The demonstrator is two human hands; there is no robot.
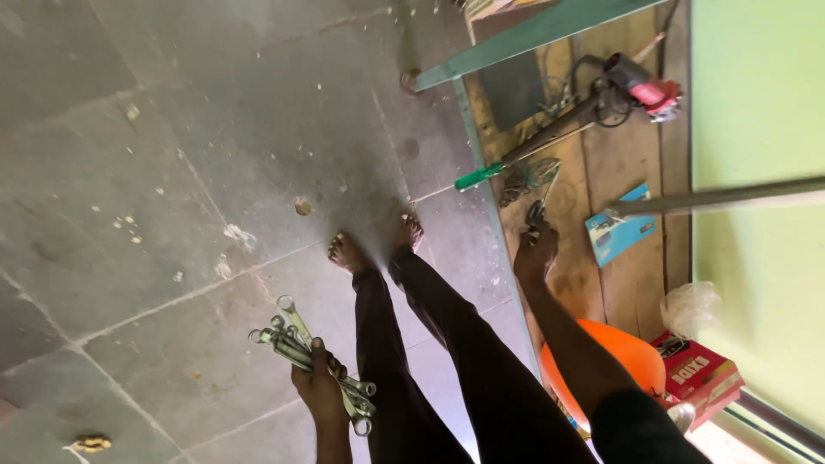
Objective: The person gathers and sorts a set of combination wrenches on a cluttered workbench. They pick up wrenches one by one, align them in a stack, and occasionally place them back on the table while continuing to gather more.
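I am clenching a bundle of metal spanners (311,351) in my left hand (320,387), fingers wrapped tight round the middle of the bunch so that the ring ends are fanning out to either side and none is slipping loose. That hand is hanging low beside my left leg, over the grey floor tiles (172,172), where there is plenty of open room around it.

My right hand (534,251) is reaching out over the wooden bench top (632,283), fingers pinching closed on a small dark tool (536,212); I cannot tell exactly what it is. Just below that arm an orange rounded thing (632,352) is sitting near the bench edge, with a red box (700,376) beside it, so room there is tight.

Farther along the bench, a blue card packet (620,230) is lying flat, a green-handled tool (481,176) is sticking out past the bench's green edge (481,163), and a red power tool (649,86) with its cable is resting at the far end. A grey bar (722,198) is crossing the green wall (756,258).
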